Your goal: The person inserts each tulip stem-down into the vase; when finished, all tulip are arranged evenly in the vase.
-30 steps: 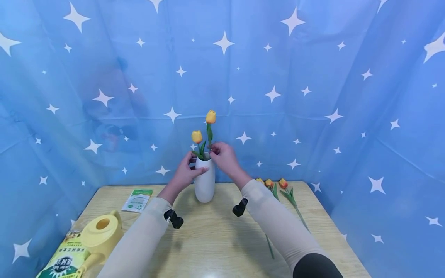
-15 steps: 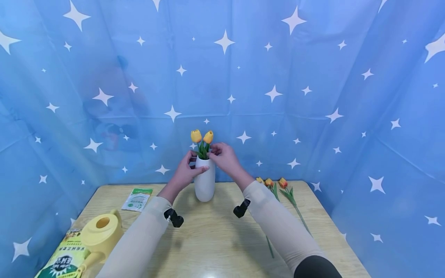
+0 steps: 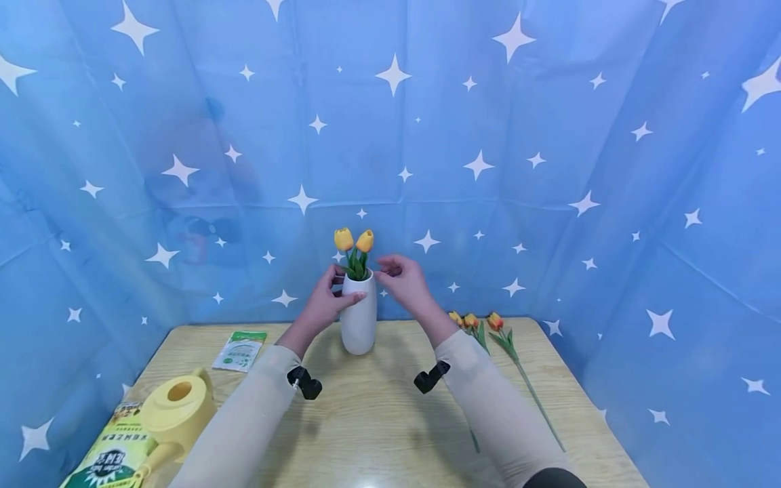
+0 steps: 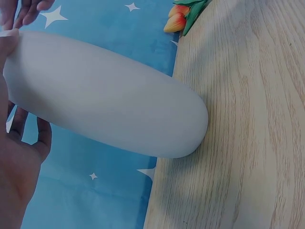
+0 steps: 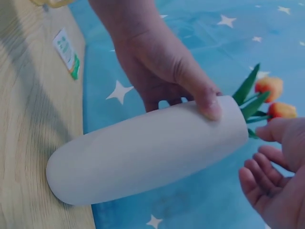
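A tall white vase stands upright near the table's back edge. Two yellow-orange tulips are in it, their blooms and green leaves showing above the rim. My left hand grips the vase just below its mouth, thumb across the front and fingers around the far side, as the right wrist view also shows. Beside the rim, on the right, is my right hand, fingers relaxed and holding nothing; in the right wrist view its index fingertip is close to the leaves. The lower stems are hidden inside the vase.
More orange-yellow tulips lie on the right of the wooden table, partly under my right sleeve. At the left are a yellow watering can, a green-yellow bag and a small green-white packet. A starry blue curtain hangs behind.
The second tulip has gone down into the vase until its bloom is level with the first. My right hand has let go and drawn slightly right; the left keeps its grip.
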